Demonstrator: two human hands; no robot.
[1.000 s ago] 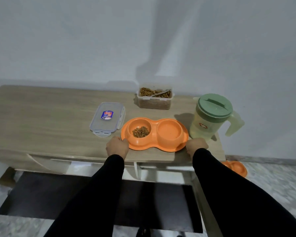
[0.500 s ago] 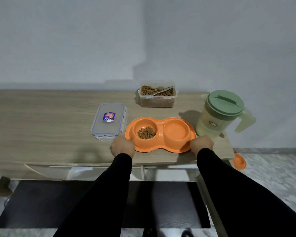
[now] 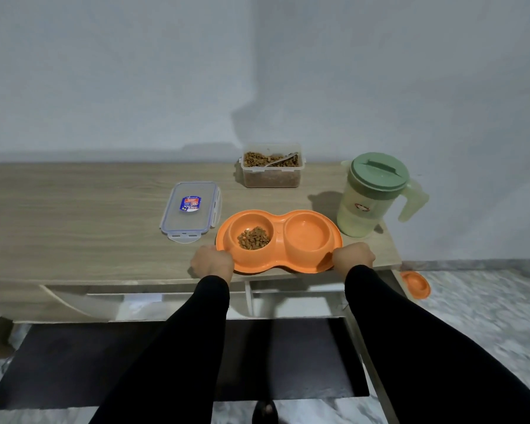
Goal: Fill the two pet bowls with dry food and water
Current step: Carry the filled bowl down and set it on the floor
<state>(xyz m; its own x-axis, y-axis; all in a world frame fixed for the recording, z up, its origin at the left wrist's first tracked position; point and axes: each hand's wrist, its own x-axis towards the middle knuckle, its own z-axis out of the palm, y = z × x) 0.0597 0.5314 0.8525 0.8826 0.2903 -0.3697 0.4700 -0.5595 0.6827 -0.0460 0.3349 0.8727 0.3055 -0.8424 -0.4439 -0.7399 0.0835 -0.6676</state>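
An orange double pet bowl (image 3: pixel 279 218) sits at the front edge of the wooden table (image 3: pixel 74 228). Its left well holds dry food (image 3: pixel 254 237); the right well (image 3: pixel 307 234) looks wet or holds clear water, I cannot tell which. My left hand (image 3: pixel 212 261) grips the bowl's left rim and my right hand (image 3: pixel 354 256) grips its right rim. Behind it stands an open clear container of dry food (image 3: pixel 271 175) with a spoon (image 3: pixel 283 159) in it. A green lidded water pitcher (image 3: pixel 372 194) stands at the right.
The container's clear lid (image 3: pixel 192 214) lies flat left of the bowl. Another orange bowl (image 3: pixel 416 284) sits on the marble floor, right of the table. A dark mat (image 3: pixel 166 362) lies under the table. A white wall is close behind.
The view has shifted slightly and come closer. Both hands stay on the bowl's rims; the bowl sits a little nearer the front edge.
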